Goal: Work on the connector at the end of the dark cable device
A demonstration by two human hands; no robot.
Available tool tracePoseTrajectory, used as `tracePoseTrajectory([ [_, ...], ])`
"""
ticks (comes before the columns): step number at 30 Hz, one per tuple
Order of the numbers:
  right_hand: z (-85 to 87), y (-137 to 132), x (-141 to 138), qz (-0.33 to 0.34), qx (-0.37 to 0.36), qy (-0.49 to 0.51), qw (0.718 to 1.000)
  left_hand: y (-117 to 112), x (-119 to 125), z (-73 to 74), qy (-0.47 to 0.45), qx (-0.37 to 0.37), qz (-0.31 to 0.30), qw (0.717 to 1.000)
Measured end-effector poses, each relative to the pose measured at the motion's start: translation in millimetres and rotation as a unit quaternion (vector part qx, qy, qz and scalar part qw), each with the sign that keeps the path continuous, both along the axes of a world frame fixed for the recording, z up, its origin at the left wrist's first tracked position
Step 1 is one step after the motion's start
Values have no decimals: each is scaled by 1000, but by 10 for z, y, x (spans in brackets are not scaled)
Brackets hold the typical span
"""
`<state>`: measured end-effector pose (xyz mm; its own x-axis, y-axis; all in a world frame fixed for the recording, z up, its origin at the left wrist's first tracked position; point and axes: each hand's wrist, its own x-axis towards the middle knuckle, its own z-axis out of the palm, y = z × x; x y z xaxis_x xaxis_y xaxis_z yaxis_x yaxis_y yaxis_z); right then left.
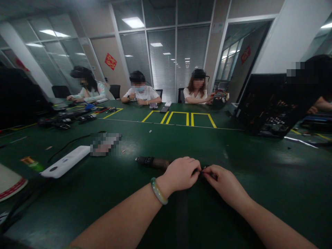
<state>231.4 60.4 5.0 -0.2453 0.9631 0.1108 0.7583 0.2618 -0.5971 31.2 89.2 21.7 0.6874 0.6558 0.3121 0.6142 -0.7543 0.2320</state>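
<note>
My left hand [181,174] and my right hand [224,181] meet over the green table [259,180], fingertips pinched together on a small dark part [202,171] too tiny to name. A green bangle [158,191] circles my left wrist. A dark cylindrical tool [151,162] lies just behind my left hand, touching or nearly touching it. A dark strip [181,214] runs along the table between my forearms.
A white flat device [66,161] and a black cable [70,142] lie at left. Three people sit at the far side with tools [64,121] and phones. An open black case [272,103] stands at right, with another person's hand [312,110] beside it. Yellow tape boxes [178,118] mark the table.
</note>
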Motion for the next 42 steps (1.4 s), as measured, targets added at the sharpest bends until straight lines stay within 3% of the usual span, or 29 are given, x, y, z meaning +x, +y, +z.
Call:
tracePoseTrajectory([
  [42, 4, -3, -10, 10, 27, 9, 1000, -10, 43, -7, 19, 15, 18, 1000],
])
